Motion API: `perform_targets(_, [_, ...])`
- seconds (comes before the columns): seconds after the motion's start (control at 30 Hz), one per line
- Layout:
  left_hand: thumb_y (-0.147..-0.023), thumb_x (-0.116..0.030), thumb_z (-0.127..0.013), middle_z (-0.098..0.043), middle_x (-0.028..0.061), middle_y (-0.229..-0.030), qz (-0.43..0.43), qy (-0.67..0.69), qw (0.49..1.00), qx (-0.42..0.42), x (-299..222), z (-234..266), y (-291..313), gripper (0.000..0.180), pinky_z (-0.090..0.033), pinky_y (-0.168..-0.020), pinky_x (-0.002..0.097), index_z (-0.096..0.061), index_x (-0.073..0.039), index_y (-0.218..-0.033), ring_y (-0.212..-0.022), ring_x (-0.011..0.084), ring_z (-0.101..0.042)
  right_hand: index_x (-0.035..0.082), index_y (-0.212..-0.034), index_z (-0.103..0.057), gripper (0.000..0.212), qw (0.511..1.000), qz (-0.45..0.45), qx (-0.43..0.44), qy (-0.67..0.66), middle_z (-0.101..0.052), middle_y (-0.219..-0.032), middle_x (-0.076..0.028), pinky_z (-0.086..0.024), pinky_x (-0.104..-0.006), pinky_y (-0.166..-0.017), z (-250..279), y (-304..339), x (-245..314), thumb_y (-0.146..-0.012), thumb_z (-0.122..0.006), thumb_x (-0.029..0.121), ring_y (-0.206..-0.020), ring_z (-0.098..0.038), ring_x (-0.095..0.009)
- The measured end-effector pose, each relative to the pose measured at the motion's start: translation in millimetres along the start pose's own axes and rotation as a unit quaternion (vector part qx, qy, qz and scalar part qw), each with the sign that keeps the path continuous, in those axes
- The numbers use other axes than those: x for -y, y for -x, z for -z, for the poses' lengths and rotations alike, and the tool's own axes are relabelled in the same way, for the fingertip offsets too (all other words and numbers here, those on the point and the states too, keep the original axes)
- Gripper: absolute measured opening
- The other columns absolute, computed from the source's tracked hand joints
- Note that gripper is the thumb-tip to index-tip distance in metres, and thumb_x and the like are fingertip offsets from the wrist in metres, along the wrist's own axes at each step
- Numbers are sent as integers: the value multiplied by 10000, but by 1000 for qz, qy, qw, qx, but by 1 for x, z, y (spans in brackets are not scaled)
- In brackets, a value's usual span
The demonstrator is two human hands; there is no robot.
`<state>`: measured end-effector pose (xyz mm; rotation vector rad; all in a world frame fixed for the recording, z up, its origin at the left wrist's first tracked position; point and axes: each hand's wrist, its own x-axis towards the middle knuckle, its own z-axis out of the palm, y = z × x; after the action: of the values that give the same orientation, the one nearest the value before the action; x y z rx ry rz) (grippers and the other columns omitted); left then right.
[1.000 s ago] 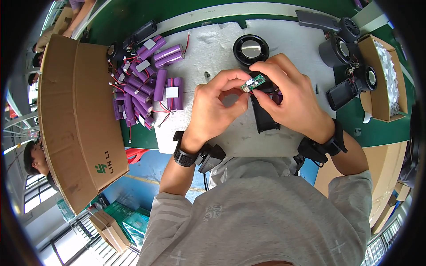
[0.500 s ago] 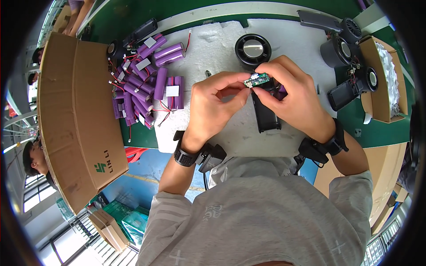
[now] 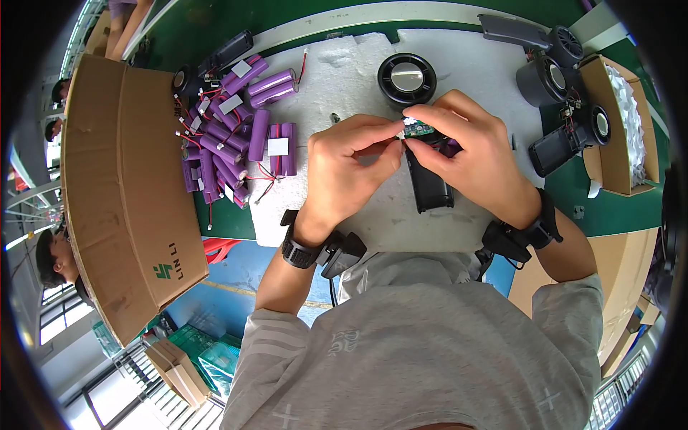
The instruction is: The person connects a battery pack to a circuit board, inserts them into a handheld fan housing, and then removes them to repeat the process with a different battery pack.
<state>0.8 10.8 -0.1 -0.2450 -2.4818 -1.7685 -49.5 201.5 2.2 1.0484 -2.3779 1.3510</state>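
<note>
A small green circuit board (image 3: pixel 418 130) is pinched between my two hands, above the foam sheet. My left hand (image 3: pixel 351 161) grips its left edge between thumb and forefinger, near a pale connector. My right hand (image 3: pixel 469 147) holds the board from the other side, thumb below and forefinger above. Under my hands lies a black plastic housing (image 3: pixel 430 188), its lower end toward me. A bit of purple shows beneath my right fingers, mostly hidden. Just beyond my hands sits a round black speaker-like part (image 3: pixel 407 80) with a silver centre.
Purple battery packs (image 3: pixel 228 143) with wires are heaped to the left, beside a tall cardboard box (image 3: pixel 132 193). White foam (image 3: pixel 326 64) covers the bench's middle. On the right stand black device assemblies (image 3: pixel 555 154) and an open carton (image 3: pixel 608 129) with white packing. Other people appear at far left.
My right forefinger has moved left over the board, covering more of it. My left fingertips have shifted slightly closer to the board's edge. Elsewhere things look the same.
</note>
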Motion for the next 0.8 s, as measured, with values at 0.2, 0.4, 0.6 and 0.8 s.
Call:
perform_targets(0.2, [-804,116,-667,-676,150,-1036,0,-2,1000,1,0,0,-1,296,-579,-803,277,-685,52,-1092,-909,197,-694,37,-1038,-689,354,1000,4,-9,2,-613,-844,-87,-502,-301,-573,-1,0,-1,-696,-765,-8,-663,-609,-215])
perform_targets(0.4, [-804,120,-661,-677,146,-1007,5,-6,1000,9,1,2,0,287,-582,-786,277,-685,56,-1083,-885,199,-699,37,-1031,-695,349,1000,5,-6,-2,-615,-836,-85,-503,-299,-572,-2,0,-2,-693,-777,7,-661,-611,-210])
perform_targets(0.6, [-807,128,-649,-674,144,-988,-9,-24,999,19,2,2,0,274,-584,-767,276,-685,61,-1071,-862,202,-702,36,-1030,-697,338,1000,7,-8,-3,-617,-835,-84,-498,-296,-565,0,1,-3,-703,-781,15,-654,-609,-211])
perform_targets(0.8, [-814,140,-633,-666,143,-974,-2,12,1000,19,6,1,1,274,-584,-756,277,-679,63,-1073,-850,201,-702,44,-1047,-698,333,1000,8,12,-6,-610,-824,-78,-484,-296,-555,2,-2,-3,-723,-772,19,-651,-600,-204])
